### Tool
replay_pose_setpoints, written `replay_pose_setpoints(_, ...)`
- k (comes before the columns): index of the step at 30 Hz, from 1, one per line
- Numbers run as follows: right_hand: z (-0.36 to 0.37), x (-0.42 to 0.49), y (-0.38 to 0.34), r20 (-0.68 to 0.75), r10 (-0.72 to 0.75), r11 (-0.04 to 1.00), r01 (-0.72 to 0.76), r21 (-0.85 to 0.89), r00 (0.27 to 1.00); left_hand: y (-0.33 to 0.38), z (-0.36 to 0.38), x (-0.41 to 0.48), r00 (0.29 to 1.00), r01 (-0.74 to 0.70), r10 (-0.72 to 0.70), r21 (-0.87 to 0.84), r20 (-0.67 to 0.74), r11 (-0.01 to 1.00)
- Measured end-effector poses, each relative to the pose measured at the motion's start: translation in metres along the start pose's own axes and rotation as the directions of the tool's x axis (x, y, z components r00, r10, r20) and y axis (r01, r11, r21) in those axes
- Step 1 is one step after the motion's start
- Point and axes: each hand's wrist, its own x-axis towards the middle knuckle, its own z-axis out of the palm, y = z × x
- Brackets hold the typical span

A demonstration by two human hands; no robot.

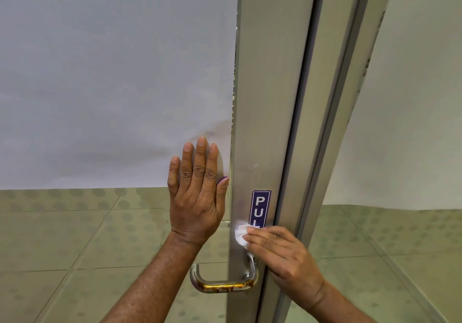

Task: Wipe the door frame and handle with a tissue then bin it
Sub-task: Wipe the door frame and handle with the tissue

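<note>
A grey metal door frame runs up the middle of the view. My right hand presses a small white tissue flat against it, just under a blue PULL sticker. Below the tissue a curved steel handle sticks out to the left, with yellowish stains along its lower bar. My left hand lies flat with fingers spread on the frosted glass panel left of the frame, holding nothing.
A second metal post and a dark gap stand right of the frame, with another frosted panel beyond. Greenish floor tiles show through the clear lower glass.
</note>
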Motion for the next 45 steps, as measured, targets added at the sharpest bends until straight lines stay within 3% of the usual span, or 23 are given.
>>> replay_pose_setpoints(4, -0.004, -0.006, -0.015, 0.089, 0.210, 0.970, -0.219, 0.101, 0.974, 0.000, 0.001, 0.001, 1.000, 0.008, -0.008, -0.010, 0.003, 1.000)
replay_pose_setpoints(8, -0.005, -0.022, -0.031, 0.252, 0.613, 0.685, -0.662, 0.304, 0.749, 0.000, 0.001, 0.001, 1.000, 0.005, -0.005, -0.010, 0.005, 1.000)
replay_pose_setpoints(10, -0.004, -0.028, -0.039, 0.288, 0.705, 0.544, -0.755, 0.366, 0.648, 0.000, 0.001, 0.001, 1.000, 0.003, -0.003, -0.010, 0.002, 1.000)
replay_pose_setpoints(11, -0.003, -0.030, -0.042, 0.286, 0.715, 0.524, -0.760, 0.385, 0.638, 0.000, 0.001, 0.001, 1.000, 0.002, -0.002, -0.009, 0.001, 1.000)
replay_pose_setpoints(15, -0.002, -0.033, -0.058, 0.279, 0.608, 0.645, -0.667, 0.372, 0.744, 0.000, 0.001, 0.000, 1.000, -0.001, 0.001, -0.012, -0.001, 1.000)
replay_pose_setpoints(19, 0.001, -0.045, -0.064, 0.230, 0.620, 0.634, -0.652, 0.416, 0.750, 0.000, 0.001, 0.000, 1.000, 0.002, -0.002, -0.014, -0.001, 1.000)
replay_pose_setpoints(22, 0.004, -0.042, -0.062, 0.162, 0.563, 0.724, -0.578, 0.376, 0.810, 0.000, 0.001, 0.000, 1.000, 0.002, -0.002, -0.014, -0.006, 1.000)
replay_pose_setpoints(28, -0.005, -0.031, -0.048, 0.292, 0.410, 0.847, -0.479, 0.230, 0.864, 0.000, 0.001, 0.000, 1.000, 0.000, 0.000, -0.024, -0.005, 1.000)
replay_pose_setpoints(32, -0.001, -0.031, -0.053, 0.264, 0.289, 0.912, -0.349, 0.217, 0.920, 0.000, 0.001, 0.001, 1.000, 0.005, -0.005, -0.025, -0.001, 1.000)
replay_pose_setpoints(41, 0.047, -0.009, -0.104, 0.133, 0.322, 0.935, -0.337, 0.108, 0.937, 0.000, 0.001, -0.001, 1.000, 0.009, -0.008, -0.029, 0.002, 1.000)
replay_pose_setpoints(45, 0.065, 0.013, -0.123, 0.168, 0.389, 0.912, -0.404, 0.069, 0.906, -0.001, 0.002, -0.001, 1.000, 0.010, -0.010, -0.026, 0.005, 1.000)
